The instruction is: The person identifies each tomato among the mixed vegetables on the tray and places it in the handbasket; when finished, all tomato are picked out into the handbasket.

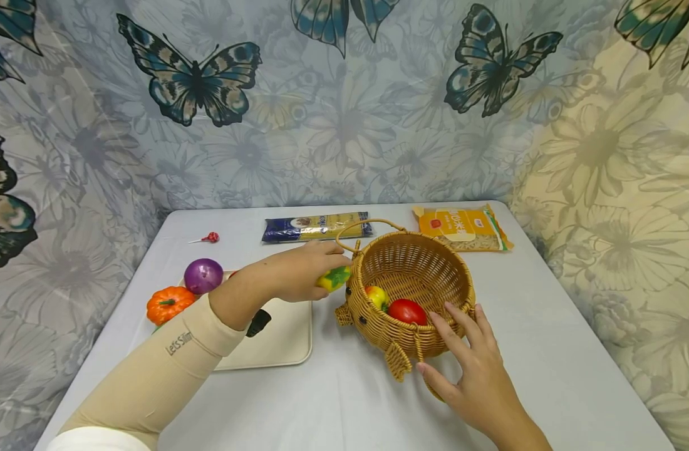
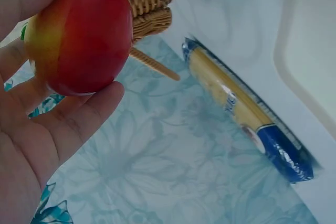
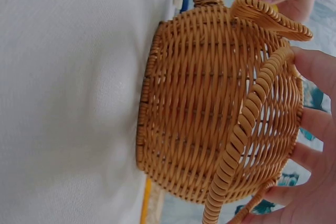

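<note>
currently the left hand (image 1: pixel 299 272) is partly closed, thumb and fingers around a red-and-yellow fruit (image 1: pixel 334 279), just beside the basket (image 1: pixel 414 260); whether fruit and basket touch is unclear. the right hand (image 1: pixel 480 369) is spread wide, its fingers resting along the basket's near right rim. a tomato (image 1: pixel 408 311) and a pepper (image 1: pixel 378 297) lie inside; the tray (image 1: pixel 288 341) sits to the left.
</note>
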{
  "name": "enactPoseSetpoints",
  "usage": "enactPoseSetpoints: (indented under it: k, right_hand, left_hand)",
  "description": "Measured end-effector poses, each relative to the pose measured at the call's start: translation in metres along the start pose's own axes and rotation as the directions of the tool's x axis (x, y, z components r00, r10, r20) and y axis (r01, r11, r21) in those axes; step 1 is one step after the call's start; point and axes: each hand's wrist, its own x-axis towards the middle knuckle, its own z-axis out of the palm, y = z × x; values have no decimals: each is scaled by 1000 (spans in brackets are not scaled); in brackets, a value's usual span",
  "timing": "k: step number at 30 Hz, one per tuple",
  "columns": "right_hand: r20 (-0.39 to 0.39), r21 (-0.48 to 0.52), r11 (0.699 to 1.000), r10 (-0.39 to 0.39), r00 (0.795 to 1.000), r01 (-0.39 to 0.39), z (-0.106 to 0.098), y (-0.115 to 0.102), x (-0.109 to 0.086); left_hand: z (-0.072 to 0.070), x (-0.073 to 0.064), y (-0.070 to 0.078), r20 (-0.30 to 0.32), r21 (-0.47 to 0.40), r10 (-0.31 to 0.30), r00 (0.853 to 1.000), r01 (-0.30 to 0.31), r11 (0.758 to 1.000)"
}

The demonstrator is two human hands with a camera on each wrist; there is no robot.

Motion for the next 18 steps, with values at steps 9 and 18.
enactPoseSetpoints:
  k: [9,18]
  right_hand:
    - [7,0,1000,13,1000,-13,0,0,0]
    - [7,-5,1000,14,1000,-14,0,0,-1]
  left_hand:
    - [-11,1,12,-40,18,61,997,-60,998]
    - [-24,8,28,-48,78,89,995,-85,993]
